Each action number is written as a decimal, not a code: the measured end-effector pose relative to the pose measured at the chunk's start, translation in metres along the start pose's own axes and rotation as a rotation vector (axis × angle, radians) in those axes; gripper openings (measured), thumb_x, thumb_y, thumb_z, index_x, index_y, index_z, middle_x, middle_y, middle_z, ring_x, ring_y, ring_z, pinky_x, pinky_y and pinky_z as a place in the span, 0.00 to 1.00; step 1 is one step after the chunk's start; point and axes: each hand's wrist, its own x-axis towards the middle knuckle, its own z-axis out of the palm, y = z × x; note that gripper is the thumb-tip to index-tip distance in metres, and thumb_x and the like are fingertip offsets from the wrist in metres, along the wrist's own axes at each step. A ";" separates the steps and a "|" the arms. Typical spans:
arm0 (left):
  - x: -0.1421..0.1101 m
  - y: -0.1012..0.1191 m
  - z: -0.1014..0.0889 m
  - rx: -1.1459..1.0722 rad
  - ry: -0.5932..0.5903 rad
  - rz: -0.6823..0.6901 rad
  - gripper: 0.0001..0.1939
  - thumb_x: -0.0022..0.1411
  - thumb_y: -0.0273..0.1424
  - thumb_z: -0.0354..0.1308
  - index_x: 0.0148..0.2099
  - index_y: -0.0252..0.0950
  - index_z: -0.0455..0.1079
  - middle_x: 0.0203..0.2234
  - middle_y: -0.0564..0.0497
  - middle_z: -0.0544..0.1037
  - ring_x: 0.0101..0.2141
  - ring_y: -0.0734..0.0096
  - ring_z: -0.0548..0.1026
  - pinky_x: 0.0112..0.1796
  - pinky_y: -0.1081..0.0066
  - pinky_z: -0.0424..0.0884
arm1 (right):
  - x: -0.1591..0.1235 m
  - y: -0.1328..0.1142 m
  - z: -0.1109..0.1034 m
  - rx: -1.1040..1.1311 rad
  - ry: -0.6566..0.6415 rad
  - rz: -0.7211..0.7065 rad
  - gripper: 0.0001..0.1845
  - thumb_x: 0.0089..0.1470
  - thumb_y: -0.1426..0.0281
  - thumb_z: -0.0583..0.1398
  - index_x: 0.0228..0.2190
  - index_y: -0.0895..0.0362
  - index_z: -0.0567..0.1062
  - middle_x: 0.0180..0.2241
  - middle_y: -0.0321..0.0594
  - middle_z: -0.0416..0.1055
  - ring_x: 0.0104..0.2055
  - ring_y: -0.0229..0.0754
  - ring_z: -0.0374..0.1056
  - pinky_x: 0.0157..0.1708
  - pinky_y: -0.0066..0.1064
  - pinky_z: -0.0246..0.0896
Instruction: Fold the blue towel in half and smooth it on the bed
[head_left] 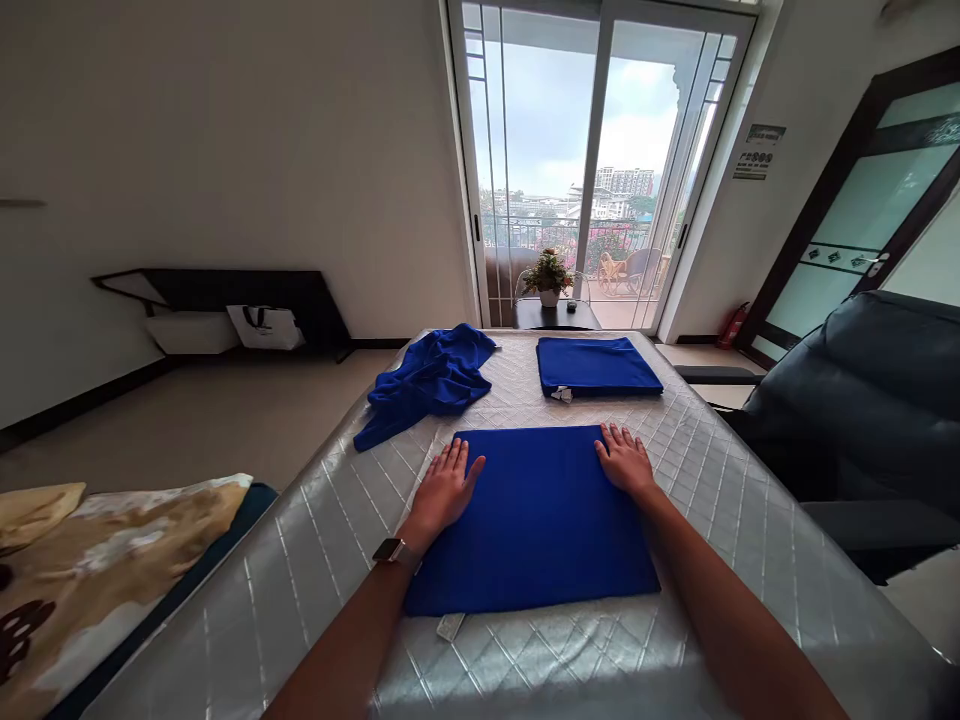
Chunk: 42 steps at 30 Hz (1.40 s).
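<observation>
A blue cloth [536, 530] lies flat in a neat rectangle on the quilted mattress [337, 560], a white tag showing at its near edge. My left hand [442, 485] rests on its upper left edge, fingers stretched out and thumb apart. On the upper right corner lies my right hand [626, 460], flat with fingers extended. Beyond them, to the right, is a stack of folded blue cloth [598, 367] with a tag at its front. A crumpled blue cloth [435, 380] is heaped at the far left of the mattress.
A black armchair [862, 410] stands close to the mattress's right side. At the left lies a patterned blanket [127, 580] on a lower surface. Past the far end are a small dark table [555, 317] with a potted plant [549, 275] and a sliding glass door [592, 150].
</observation>
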 end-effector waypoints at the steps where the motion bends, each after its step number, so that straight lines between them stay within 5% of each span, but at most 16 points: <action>1: 0.000 0.000 0.000 0.000 -0.004 -0.002 0.40 0.74 0.51 0.34 0.73 0.26 0.52 0.71 0.36 0.54 0.71 0.54 0.51 0.68 0.52 0.49 | 0.000 0.000 -0.001 -0.002 -0.001 -0.002 0.35 0.70 0.54 0.38 0.73 0.50 0.44 0.74 0.35 0.40 0.75 0.47 0.35 0.71 0.46 0.29; 6: 0.002 -0.002 0.000 0.021 -0.008 0.008 0.39 0.74 0.50 0.33 0.73 0.26 0.52 0.71 0.37 0.53 0.71 0.54 0.51 0.68 0.52 0.48 | -0.002 0.000 -0.004 0.003 -0.011 -0.026 0.32 0.71 0.55 0.38 0.72 0.42 0.42 0.74 0.35 0.41 0.75 0.48 0.36 0.70 0.48 0.30; 11: 0.001 -0.001 0.000 0.041 -0.002 0.012 0.39 0.74 0.50 0.33 0.73 0.28 0.51 0.71 0.37 0.54 0.71 0.55 0.52 0.68 0.52 0.49 | -0.002 -0.001 -0.005 0.023 -0.019 -0.020 0.33 0.71 0.55 0.38 0.72 0.46 0.46 0.74 0.36 0.40 0.75 0.49 0.34 0.71 0.48 0.28; 20: 0.013 0.020 -0.030 0.183 -0.197 -0.088 0.48 0.70 0.59 0.33 0.74 0.25 0.48 0.72 0.35 0.49 0.71 0.47 0.48 0.68 0.50 0.48 | -0.001 -0.003 -0.003 0.059 -0.022 -0.007 0.34 0.70 0.55 0.39 0.72 0.49 0.45 0.74 0.37 0.39 0.75 0.49 0.33 0.71 0.49 0.26; 25: 0.031 0.081 -0.028 0.153 -0.122 0.106 0.47 0.71 0.57 0.28 0.73 0.23 0.52 0.71 0.33 0.53 0.71 0.50 0.50 0.68 0.53 0.48 | -0.002 -0.004 -0.003 0.078 -0.002 -0.014 0.34 0.70 0.55 0.39 0.72 0.50 0.47 0.74 0.38 0.41 0.75 0.50 0.34 0.71 0.49 0.26; 30: 0.047 0.182 0.005 -0.058 -0.124 0.392 0.40 0.74 0.52 0.29 0.72 0.30 0.55 0.70 0.36 0.59 0.70 0.56 0.54 0.68 0.54 0.51 | -0.004 -0.003 -0.003 0.062 0.016 -0.018 0.34 0.70 0.56 0.39 0.72 0.51 0.46 0.74 0.38 0.40 0.75 0.50 0.34 0.71 0.49 0.27; 34: 0.058 0.245 0.029 -0.193 -0.106 0.428 0.37 0.75 0.48 0.30 0.73 0.30 0.54 0.69 0.35 0.59 0.70 0.57 0.54 0.68 0.55 0.51 | -0.004 0.003 -0.001 -0.020 -0.010 -0.091 0.36 0.68 0.59 0.44 0.73 0.53 0.44 0.75 0.38 0.35 0.75 0.51 0.31 0.71 0.47 0.27; 37: 0.065 0.261 0.039 -0.227 -0.130 0.397 0.37 0.75 0.48 0.28 0.74 0.30 0.51 0.70 0.36 0.57 0.71 0.58 0.53 0.67 0.55 0.52 | -0.004 0.008 0.000 -0.052 -0.019 -0.117 0.39 0.66 0.60 0.48 0.73 0.55 0.42 0.75 0.39 0.32 0.76 0.51 0.29 0.71 0.46 0.26; 42: 0.065 0.239 0.043 -0.213 -0.142 0.364 0.38 0.74 0.50 0.27 0.75 0.31 0.48 0.71 0.36 0.56 0.71 0.55 0.51 0.68 0.52 0.48 | -0.003 0.005 0.002 -0.022 -0.003 -0.091 0.34 0.69 0.60 0.42 0.73 0.50 0.44 0.75 0.37 0.35 0.76 0.51 0.30 0.71 0.49 0.27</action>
